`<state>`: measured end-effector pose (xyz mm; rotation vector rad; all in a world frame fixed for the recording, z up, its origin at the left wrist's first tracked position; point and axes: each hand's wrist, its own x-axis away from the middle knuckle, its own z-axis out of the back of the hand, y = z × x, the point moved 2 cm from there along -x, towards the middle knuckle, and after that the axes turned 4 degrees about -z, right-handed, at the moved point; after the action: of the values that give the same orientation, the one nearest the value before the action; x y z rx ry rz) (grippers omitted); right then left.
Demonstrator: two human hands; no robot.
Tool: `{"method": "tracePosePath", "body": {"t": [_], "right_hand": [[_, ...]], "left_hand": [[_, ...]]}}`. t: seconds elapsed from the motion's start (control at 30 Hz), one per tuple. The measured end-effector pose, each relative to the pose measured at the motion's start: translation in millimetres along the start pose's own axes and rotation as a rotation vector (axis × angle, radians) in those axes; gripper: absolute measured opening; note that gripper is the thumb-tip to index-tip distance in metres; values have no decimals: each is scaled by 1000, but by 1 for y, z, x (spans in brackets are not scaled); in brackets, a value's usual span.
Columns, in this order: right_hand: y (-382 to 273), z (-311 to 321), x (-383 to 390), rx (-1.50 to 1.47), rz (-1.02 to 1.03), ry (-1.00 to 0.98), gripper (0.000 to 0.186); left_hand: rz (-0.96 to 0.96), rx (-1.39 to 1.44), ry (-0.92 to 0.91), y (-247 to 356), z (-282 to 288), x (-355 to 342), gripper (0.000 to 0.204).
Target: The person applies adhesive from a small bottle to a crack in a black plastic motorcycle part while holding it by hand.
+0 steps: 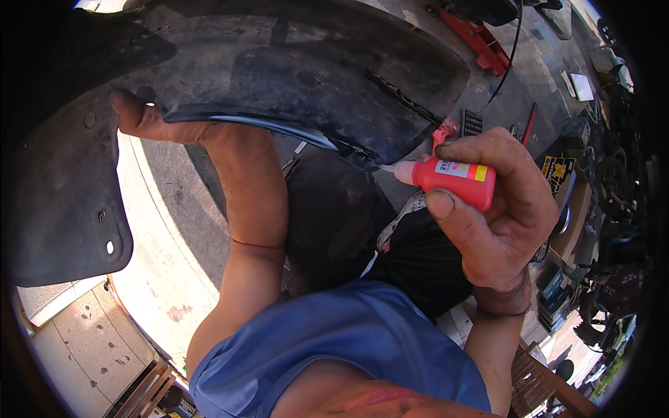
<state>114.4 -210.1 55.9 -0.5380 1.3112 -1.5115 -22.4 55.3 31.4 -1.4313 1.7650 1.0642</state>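
Red squeeze bottle (456, 182), tipped nearly on its side, sits up in the air over the person's lap, clamped between the thumb and fingers of the right hand (512, 209). Its pale nozzle (387, 168) points to the left, right by the lower edge of a big dark curved panel (279, 66); from here I can't tell whether the tip touches it. The left hand (171, 130), well apart from the right, is at that same panel's edge further left, thumb showing against it; the other fingers are hidden, so I can't tell how far they close. Between the two hands a shiny bluish strip (279, 127) runs along the edge. The person wears a blue top (334, 334) and dark trousers (327, 230). Off to the right, on the ground, I see a red jack (477, 42), a white sheet (581, 87) and a cardboard box (573, 221)
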Motion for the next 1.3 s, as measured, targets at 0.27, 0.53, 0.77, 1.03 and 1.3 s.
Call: {"method": "tracePosePath", "body": {"t": [0.27,0.53,0.77,1.03,1.3], "right_hand": [[2,0,2,-43,-18,32,39],[11,1,2,-162,8,103,45],[19,-6,1,-306,3,269,46],[27,-8,-4,-256,102,319,44],[25,-8,-4,-232,117,339,46]], "left_hand": [[11,-15,118,1,-3,1,71],[-9,-215,619,10,7,17,74],[96,93,571,17,8,17,70],[47,-440,807,-3,-3,17,70],[84,-482,813,-4,-5,18,70]]}}
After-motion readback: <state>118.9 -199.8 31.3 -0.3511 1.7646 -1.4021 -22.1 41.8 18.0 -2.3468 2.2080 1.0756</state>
